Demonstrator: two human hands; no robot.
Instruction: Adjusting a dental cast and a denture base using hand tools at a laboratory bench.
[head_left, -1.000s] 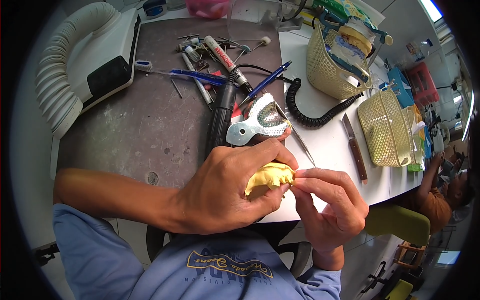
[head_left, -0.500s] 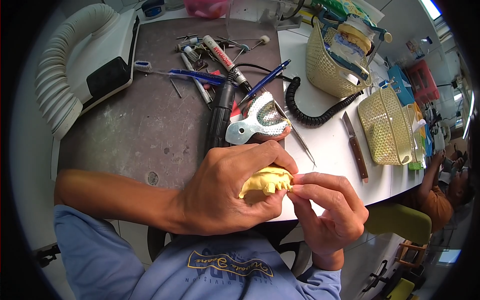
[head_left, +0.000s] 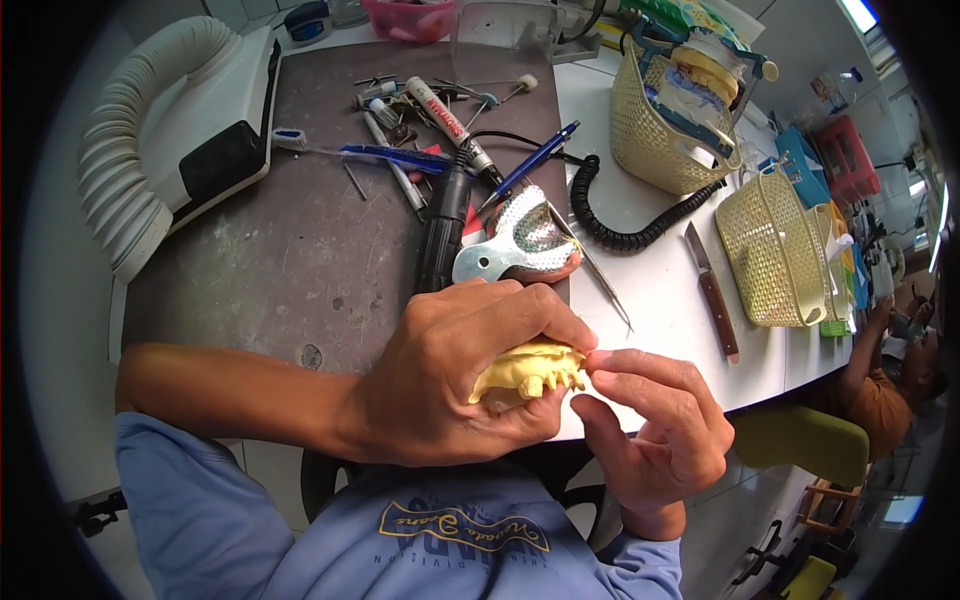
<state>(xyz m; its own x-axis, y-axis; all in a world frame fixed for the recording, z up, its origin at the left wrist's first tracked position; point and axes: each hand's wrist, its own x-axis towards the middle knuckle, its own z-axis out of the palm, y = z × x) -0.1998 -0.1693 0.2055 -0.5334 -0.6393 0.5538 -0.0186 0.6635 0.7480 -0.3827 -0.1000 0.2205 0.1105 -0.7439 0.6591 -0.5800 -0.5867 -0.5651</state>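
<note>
Got a yellow dental cast [head_left: 525, 372] in my left hand [head_left: 450, 355], fingers wrapped over the top and thumb along the underside, just above the near edge of the tabletop [head_left: 655, 290]. My right hand [head_left: 665, 425] is loosely spread: a fingertip touches the right end of the cast, thumb standing off it, and I can't see it gripping anything.

As far as progress goes, I'd say the cast is formed already: curved arch, and a row of little tooth stubs along the lower edge, one chunkier than the rest. No tool in either hand. Can't tell whether the tooth edges are finished or rough, since my fingers hide a good part of it.

Texture-wise it looks matte and chalky, probably stone or plaster. Compare the impression tray [head_left: 515, 245] just beyond my left hand: shiny perforated metal, flat rounded handle with a hole, something pinkish under it. Left of that there's a ribbed black handpiece [head_left: 442, 235], and on the right a slim pointed metal probe [head_left: 603, 285]. Nearer the tabletop's right edge lies a wooden-handled knife [head_left: 713, 300], smooth and brown.
</note>
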